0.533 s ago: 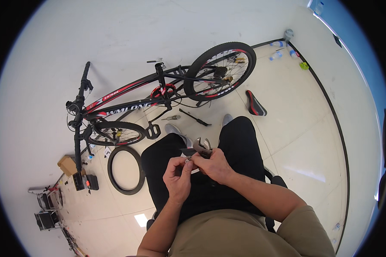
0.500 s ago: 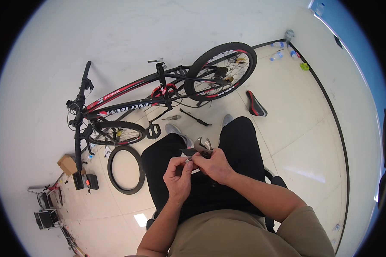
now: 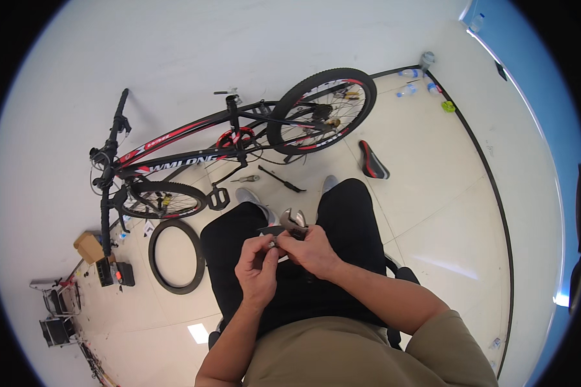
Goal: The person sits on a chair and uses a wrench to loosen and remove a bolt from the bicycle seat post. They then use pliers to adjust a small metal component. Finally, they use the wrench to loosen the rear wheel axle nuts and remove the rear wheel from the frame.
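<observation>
L hand [image 3: 257,271] pinching part [image 3: 273,244], R hand [image 3: 313,253] adj., w/ wrench [image 3: 295,228]

Open brown cardboard box [image 3: 88,246]: far left, near black case with orange-red patch [image 3: 128,272] | loose black rubber tyre [image 3: 153,261]: flat on pale tiled floor [image 3: 445,213] | black-and-red narrow saddle [image 3: 372,161]: on floor, right side | clear plastic bottles [image 3: 407,91]: by wall corner, near small yellow-green object [image 3: 448,106]

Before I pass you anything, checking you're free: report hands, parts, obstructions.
Left hand pinching small silvery metal part. Right hand gripping grey metal adjustable wrench, close beside that part. Round black tyre on pale tiled floor, clear of both hands.
</observation>
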The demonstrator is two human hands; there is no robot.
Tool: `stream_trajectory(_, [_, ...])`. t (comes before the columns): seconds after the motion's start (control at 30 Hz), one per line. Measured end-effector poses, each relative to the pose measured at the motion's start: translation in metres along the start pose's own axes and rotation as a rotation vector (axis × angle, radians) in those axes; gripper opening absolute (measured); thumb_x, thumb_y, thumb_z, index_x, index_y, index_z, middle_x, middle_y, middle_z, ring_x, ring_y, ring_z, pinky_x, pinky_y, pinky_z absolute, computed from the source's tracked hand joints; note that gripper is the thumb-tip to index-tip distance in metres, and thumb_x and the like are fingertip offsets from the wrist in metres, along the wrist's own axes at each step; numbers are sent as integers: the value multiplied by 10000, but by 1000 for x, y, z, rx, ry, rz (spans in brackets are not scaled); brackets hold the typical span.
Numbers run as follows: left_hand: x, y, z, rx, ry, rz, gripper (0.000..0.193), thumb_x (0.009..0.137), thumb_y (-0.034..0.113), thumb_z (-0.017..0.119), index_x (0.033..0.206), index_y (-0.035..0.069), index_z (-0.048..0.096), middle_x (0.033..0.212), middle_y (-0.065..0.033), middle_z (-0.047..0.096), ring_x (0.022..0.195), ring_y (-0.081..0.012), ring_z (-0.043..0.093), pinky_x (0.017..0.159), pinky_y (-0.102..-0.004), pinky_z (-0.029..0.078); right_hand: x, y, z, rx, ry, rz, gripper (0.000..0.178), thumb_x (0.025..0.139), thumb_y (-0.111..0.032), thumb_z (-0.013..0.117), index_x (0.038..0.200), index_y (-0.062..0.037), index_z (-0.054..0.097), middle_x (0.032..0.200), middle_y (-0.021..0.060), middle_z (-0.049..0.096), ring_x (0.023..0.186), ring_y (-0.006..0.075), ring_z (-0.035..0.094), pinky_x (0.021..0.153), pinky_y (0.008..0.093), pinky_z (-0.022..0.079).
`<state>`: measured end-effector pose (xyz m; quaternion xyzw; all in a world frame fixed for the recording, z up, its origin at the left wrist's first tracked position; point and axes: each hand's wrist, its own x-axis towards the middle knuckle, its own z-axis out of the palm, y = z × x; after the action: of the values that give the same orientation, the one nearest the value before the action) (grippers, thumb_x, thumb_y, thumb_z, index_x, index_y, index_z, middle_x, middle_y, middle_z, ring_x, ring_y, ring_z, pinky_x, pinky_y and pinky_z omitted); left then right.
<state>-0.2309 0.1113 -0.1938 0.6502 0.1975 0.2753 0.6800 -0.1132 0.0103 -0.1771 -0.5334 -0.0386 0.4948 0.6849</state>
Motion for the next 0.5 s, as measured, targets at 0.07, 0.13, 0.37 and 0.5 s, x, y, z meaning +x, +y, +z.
stream_trajectory(0.07, [0, 6, 5, -9, 46, 22, 237, 915, -70, 665, 1133, -5, 600, 986, -30, 567, 861, -107, 608, 807, -268, 549, 0, 2, -1, -37, 3, -5, 179, 882, -148, 669, 786, 3, 670, 759, 3, 654, 703, 57, 571, 611, 248, 455])
stream_trajectory(0.13, [-3, 1, 2, -13, 85, -18, 219, 913, -77, 664, 1109, -3, 602, 965, -27, 576, 847, -102, 608, 787, -256, 545, 2, 4, 1, -43, 7, -2, 188, 885, -152, 665, 781, 5, 665, 756, 0, 645, 705, 55, 561, 610, 250, 448])
stream_trajectory(0.37, [-4, -4, -2, 54, 25, 15, 257, 913, -97, 644, 1152, -1, 632, 1043, -42, 572, 923, -100, 578, 811, -243, 505, -2, 1, -1, -33, -18, -54, 178, 881, -164, 659, 774, -22, 652, 705, -18, 604, 631, 52, 509, 555, 258, 403])
stream_trajectory(0.5, [-7, -11, -7, 11, 39, 7, 349, 899, -101, 664, 1220, 22, 598, 1029, -32, 554, 927, -104, 567, 828, -243, 500, -2, -3, -1, -95, -18, -24, 193, 875, -188, 652, 762, -33, 634, 722, -19, 608, 650, 61, 515, 569, 268, 418])
